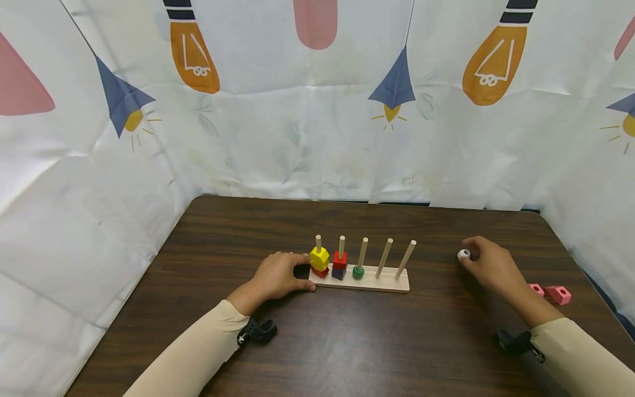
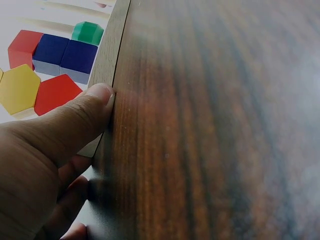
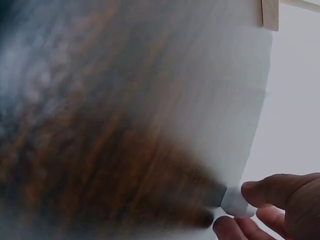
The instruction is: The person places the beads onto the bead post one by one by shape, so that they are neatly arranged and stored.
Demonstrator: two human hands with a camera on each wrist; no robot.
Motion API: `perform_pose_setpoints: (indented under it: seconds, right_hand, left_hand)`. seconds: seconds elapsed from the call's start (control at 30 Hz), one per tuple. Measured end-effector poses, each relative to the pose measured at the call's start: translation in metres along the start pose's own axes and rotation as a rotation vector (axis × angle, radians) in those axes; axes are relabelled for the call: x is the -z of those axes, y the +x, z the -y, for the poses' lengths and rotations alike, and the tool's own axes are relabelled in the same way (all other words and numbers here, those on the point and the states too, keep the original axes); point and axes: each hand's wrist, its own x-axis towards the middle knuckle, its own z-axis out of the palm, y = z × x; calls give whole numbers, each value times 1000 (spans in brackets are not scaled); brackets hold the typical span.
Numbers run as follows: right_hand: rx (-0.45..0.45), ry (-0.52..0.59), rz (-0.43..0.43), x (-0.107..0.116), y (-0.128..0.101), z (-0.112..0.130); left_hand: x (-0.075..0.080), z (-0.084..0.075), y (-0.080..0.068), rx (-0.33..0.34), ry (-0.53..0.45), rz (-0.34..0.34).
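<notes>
A wooden base [image 1: 377, 284] with several upright pegs stands mid-table. The leftmost peg carries a yellow piece [image 1: 319, 257] over a red one; the second peg a red piece [image 1: 340, 259] over a blue one [image 1: 339, 272]; the third a green ring [image 1: 358, 272]. My left hand [image 1: 283, 275] grips the base's left end, thumb [image 2: 75, 120] pressed on its edge [image 2: 107, 60]. My right hand [image 1: 488, 264] pinches a small white ring [image 1: 463, 254] to the right of the base; in the right wrist view the white ring [image 3: 235, 202] sits between the fingertips [image 3: 270, 192].
Two pink blocks [image 1: 558, 294] lie on the dark wooden table [image 1: 347, 342] near its right edge, behind my right wrist. A printed white cloth [image 1: 317, 110] walls the table on the back and both sides.
</notes>
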Motion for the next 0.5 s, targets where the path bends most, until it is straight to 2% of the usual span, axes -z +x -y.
perform_pose_setpoints:
  seconds: [0.17,0.5]
  right_hand:
    - [-12,10,-15,-1,1,-1]
    - [18,26,-17,2,2,7]
  left_hand:
    - [0,0,0,-1,0,-2]
    - [-1,0,0,4,1,-4]
